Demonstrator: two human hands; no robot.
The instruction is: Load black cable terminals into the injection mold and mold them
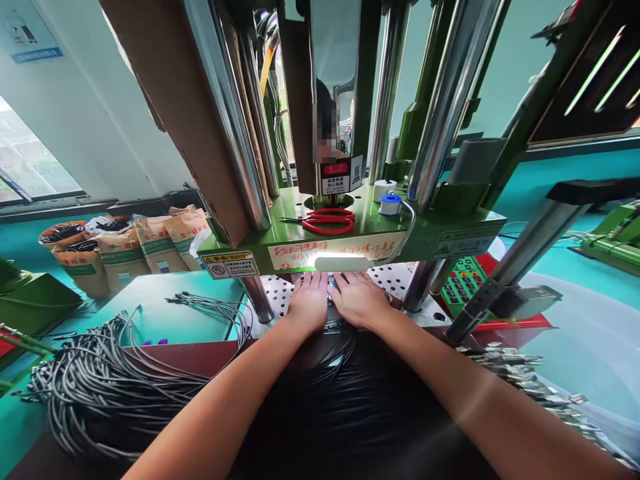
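Both my hands reach under the green head of a press machine (290, 247). My left hand (309, 301) lies palm down with its fingers stretched forward. Close on its right, my right hand (364, 300) is also flat, fingers pointing away from me. Beneath them is a metal mold (332, 325), mostly covered by the hands. Several thin black cables (343, 350) run from its near edge toward me. What lies under my palms and fingertips is hidden. A white lamp bar (343, 265) on the press glows just above my fingers.
Red-handled pliers (327, 220) and a solder-like spool (390, 205) rest on the press. Black cables are heaped (110, 380) at left; cables with metal ends (530, 387) lie at right. Steel columns (257, 300) flank the hands. A button panel (465, 287) stands right; sacks (150, 243) line the wall.
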